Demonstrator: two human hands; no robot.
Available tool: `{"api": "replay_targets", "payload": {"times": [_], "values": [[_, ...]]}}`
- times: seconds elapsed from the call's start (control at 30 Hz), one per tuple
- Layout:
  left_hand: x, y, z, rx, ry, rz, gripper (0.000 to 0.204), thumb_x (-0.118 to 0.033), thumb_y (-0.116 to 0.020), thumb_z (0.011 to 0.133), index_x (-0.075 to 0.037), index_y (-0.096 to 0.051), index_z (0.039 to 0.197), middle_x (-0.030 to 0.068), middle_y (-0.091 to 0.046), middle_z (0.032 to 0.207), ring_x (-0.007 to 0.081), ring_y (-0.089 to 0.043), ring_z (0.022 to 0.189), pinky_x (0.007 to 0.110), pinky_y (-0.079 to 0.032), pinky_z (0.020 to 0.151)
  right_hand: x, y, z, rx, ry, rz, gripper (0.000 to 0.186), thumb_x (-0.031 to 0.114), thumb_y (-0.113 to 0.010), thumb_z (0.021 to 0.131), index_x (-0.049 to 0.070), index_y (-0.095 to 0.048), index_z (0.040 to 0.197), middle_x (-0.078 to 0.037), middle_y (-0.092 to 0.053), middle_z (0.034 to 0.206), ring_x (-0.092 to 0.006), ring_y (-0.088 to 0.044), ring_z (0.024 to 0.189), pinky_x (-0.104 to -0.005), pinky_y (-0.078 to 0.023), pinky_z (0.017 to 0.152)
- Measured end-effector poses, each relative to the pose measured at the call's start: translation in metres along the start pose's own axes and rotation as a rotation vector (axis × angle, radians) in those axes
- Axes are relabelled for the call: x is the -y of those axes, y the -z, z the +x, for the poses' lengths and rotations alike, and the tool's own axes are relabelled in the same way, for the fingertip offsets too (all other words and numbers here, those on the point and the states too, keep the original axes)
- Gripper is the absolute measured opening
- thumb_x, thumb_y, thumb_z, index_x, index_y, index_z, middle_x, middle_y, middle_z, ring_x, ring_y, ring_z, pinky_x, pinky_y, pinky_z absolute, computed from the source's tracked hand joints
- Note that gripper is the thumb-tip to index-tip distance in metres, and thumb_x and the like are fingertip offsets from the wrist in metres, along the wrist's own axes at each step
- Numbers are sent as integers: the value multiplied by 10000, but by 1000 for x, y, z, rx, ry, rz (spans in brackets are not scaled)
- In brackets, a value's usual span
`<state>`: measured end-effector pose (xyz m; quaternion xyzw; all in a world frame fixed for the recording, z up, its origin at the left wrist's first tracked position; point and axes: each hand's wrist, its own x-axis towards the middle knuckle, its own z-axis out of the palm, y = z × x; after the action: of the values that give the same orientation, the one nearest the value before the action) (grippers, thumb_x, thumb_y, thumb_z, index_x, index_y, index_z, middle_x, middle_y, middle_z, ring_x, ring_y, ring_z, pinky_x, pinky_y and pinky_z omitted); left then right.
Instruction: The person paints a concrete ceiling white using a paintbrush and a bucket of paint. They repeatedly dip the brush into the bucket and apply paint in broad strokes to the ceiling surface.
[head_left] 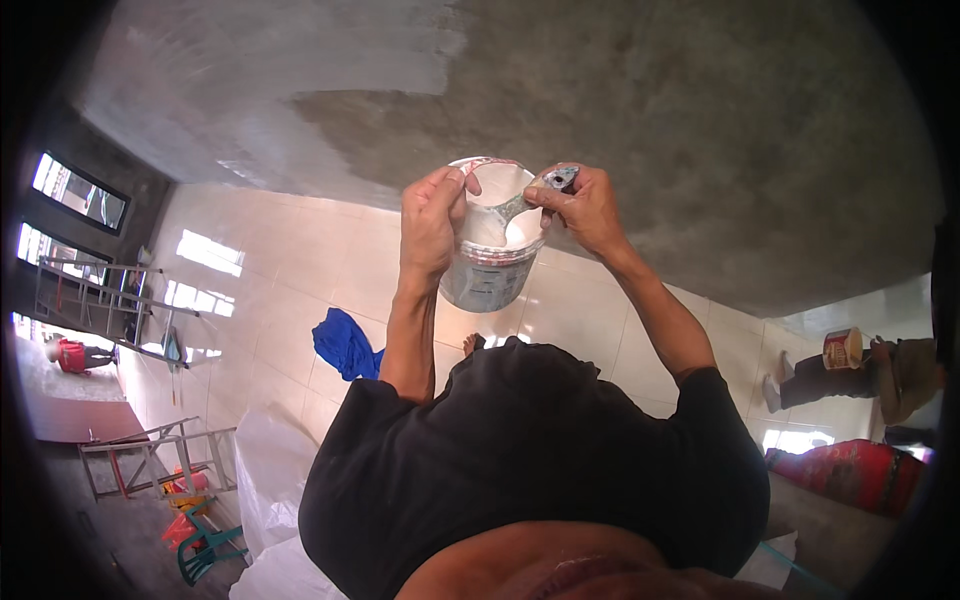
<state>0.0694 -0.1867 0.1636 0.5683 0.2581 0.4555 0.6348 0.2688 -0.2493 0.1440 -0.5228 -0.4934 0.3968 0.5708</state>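
Observation:
A grey plastic bucket [486, 278] with white paint inside is held up in front of me. My left hand [434, 220] grips its rim on the left side, fingers curled over the edge. My right hand [582, 210] holds a paintbrush [511, 207] by its paint-stained handle at the bucket's right side. The brush is tilted down into the bucket, its head coated in pale paint. The wall [640, 120] ahead is grey, with a lighter coated patch [270, 45] at the upper left.
Tiled floor [280, 240] lies below, with blue cloth [345, 342], metal ladder frames [150, 455], a green chair [200, 545] and white sheeting [270, 490]. Another person [815, 380] holding a small tub [842, 348] is at right; a person in red [70, 355] is far left.

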Motion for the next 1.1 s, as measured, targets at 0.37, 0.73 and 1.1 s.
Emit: {"api": "replay_targets", "payload": {"times": [0.37,0.73,1.1], "values": [[3,25,41,7,39,-1,280,-203,-471,985,-40,-602,799,-100,-335,509,7,-251,419,210,-167,378,-11,-13,20,-293,507,-557,177,110,-781,761,2,-709,881,-125,-673,704,-123,-617,572,-282,-473,516],[21,58,55,-77,-1,-43,266,-182,-449,977,-38,-579,794,-97,-331,522,12,-231,418,212,-171,380,94,83,28,-644,499,29,45,51,-702,816,13,-684,833,-50,-681,692,-99,-617,589,-230,-447,506],[38,68,63,-164,-50,-4,248,-174,-457,956,-46,-558,769,-102,-308,500,-1,-210,385,212,-141,345,319,154,259,-737,1064,150,99,75,-744,803,-3,-685,817,-88,-702,740,-167,-694,599,-229,-449,447]]}}
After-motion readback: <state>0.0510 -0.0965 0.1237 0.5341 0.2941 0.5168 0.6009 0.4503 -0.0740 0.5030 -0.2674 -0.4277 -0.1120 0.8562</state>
